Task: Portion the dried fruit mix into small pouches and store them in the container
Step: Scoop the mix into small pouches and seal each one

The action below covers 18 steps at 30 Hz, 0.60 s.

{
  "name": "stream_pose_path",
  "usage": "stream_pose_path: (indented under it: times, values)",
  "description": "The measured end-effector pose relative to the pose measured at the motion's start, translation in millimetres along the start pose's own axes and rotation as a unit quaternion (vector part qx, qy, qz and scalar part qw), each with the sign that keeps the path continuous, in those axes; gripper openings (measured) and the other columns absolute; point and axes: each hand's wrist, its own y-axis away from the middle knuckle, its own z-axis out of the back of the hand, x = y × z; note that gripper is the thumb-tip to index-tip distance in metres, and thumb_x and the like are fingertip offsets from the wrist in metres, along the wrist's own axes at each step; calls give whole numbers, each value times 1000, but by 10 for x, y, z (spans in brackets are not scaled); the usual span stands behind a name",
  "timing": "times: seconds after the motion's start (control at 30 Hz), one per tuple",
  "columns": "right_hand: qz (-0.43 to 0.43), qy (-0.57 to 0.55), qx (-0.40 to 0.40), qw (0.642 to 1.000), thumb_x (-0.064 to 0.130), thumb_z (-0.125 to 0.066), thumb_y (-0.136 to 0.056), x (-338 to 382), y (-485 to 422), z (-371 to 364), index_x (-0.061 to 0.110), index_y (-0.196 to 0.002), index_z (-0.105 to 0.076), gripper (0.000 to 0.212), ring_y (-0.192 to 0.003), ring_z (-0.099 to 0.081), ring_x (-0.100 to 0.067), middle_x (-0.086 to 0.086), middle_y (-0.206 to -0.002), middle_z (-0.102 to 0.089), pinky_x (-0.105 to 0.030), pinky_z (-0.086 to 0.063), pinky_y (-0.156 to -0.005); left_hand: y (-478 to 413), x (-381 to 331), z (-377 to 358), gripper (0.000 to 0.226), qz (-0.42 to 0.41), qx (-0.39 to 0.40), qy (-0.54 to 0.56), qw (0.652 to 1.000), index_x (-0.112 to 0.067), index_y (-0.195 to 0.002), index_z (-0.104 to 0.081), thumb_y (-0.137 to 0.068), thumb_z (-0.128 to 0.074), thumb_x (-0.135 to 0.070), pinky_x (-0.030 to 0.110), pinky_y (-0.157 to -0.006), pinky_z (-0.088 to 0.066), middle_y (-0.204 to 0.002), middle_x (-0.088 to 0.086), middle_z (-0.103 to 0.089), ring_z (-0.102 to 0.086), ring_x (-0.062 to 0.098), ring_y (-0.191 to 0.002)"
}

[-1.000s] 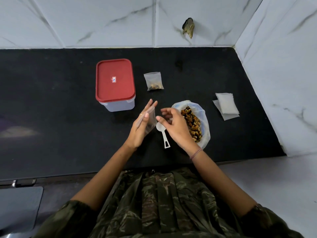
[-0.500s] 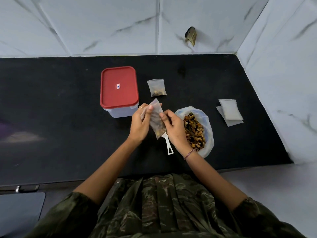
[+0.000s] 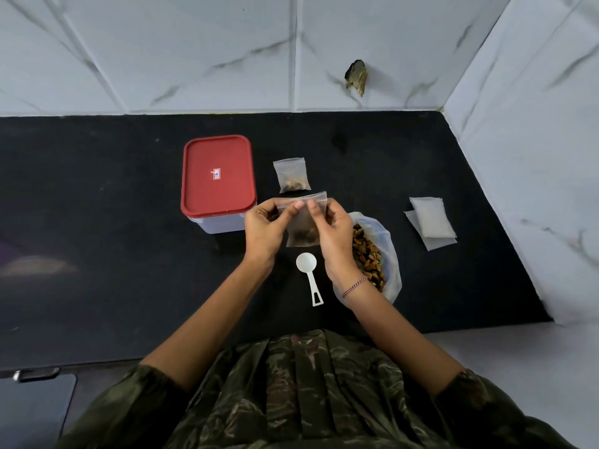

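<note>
Single head view, looking steeply down, close over black counter point(image 3: 97, 254), facing tiled wall.

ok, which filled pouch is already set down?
The pouch lying flat right of the red-lidded container. The other filled pouch is pinched at its top by the left hand and right hand; the stacked pouches far right look empty.

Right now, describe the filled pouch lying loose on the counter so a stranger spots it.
On the black counter, find the red-lidded container. Just right of it lies a small clear pouch with dark fruit at its bottom. Unlike the held pouch, nothing touches it; the white pouches far right look empty.
</note>
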Motion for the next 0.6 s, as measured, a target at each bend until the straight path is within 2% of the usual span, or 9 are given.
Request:
stream_pose_path:
  times: [0.07, 0.17, 0.27, 0.37, 0.5, 0.6]
  values:
    - [-10, -41, -12, 999, 25, -59, -92, 9, -46, -25, 13, -92, -63, 13, -88, -64, -12, -2, -90, -67, -28, -54, -76, -24, 10, -52, 10, 37, -38, 44, 998, -12, -86, -69, -85, -70, -22, 28, -74, -55, -84, -2, -70, -67, 12, -87]
    - [-1, -82, -31, 996, 23, -59, -93, 31, -131, -79, 17, -90, -62, 7, -86, -64, -8, 3, -88, -66, -24, -53, -74, -45, 41, -162, 15, 87, -57, 98, 990, -12, -83, -67, -89, -65, -25, 39, -79, -58, -82, -2, -70, -68, 14, -84]
    - [9, -52, -50, 997, 25, -54, -95, -4, -209, -141, 22, -90, -60, 8, -85, -65, -8, 4, -88, -66, -26, -55, -76, -88, 77, -267, 18, 54, -84, 98, 990, -16, -82, -63, -95, -57, -26, 32, -77, -57, -82, -2, -68, -66, 11, -81]
    - [13, -7, -69, 998, 24, -48, -98, -55, -292, -211, 17, -89, -57, 15, -76, -61, -4, 4, -82, -62, -20, -53, -69, -205, 110, -337, 21, 14, -135, 44, 990, -24, -79, -58, -99, -51, -27, 32, -80, -55, -83, -6, -64, -63, 8, -84]
    - [-7, 21, -101, 995, 26, -43, -100, -114, -422, -322, 14, -91, -58, 21, -75, -56, -6, 4, -81, -59, -25, -50, -70, -332, 162, -416, 21, -14, -191, -12, 981, -20, -83, -55, -101, -46, -25, 27, -74, -52, -79, -8, -59, -57, 5, -76]
    - [-9, 70, -122, 990, 27, -40, -101, -129, -486, -359, 14, -92, -57, 24, -67, -51, -1, 10, -74, -53, -14, -44, -64, -399, 226, -467, 23, -13, -212, -34, 977, -22, -82, -51, -102, -42, -28, 31, -68, -50, -75, -9, -56, -54, 7, -71]
